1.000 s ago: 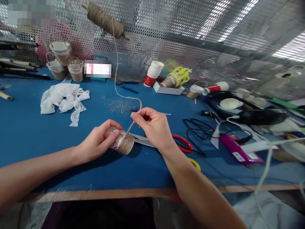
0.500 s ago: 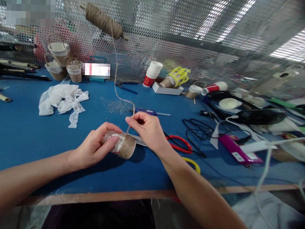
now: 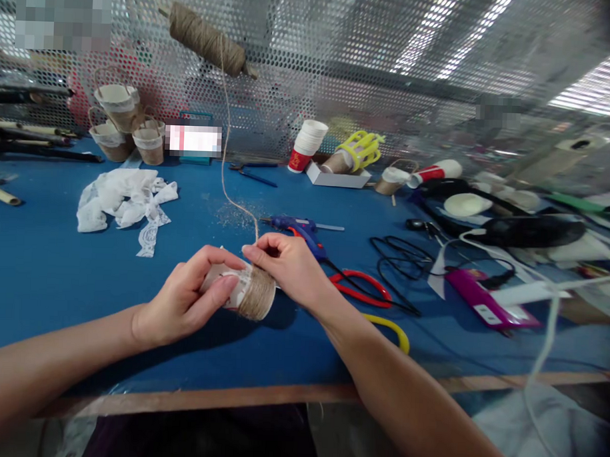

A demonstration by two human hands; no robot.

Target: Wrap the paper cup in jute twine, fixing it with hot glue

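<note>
My left hand (image 3: 185,294) grips a paper cup (image 3: 240,286) lying on its side, thumb and fingers around its white printed part. Brown twine (image 3: 258,295) is wound in close turns over the cup's other end. Pinched in my right hand (image 3: 288,264) is the loose twine (image 3: 226,142), right above the wound part. That strand climbs to a spool of twine (image 3: 206,40) mounted at the mesh wall. Red-handled scissors (image 3: 363,288) lie partly behind my right wrist, and a blue glue gun (image 3: 300,227) rests just beyond that hand.
White lace (image 3: 126,199) lies at left, before several twine-covered baskets (image 3: 116,108). Stacked paper cups (image 3: 306,147), pliers (image 3: 254,173) and a white box (image 3: 339,176) stand at the back. Cables and a purple power strip (image 3: 487,301) crowd the right side; a yellow handle (image 3: 391,330) lies near my right forearm.
My right hand has moved left and slightly down, closer to the cup, carrying the twine with it. More of the glue gun shows. My left hand keeps its hold.
</note>
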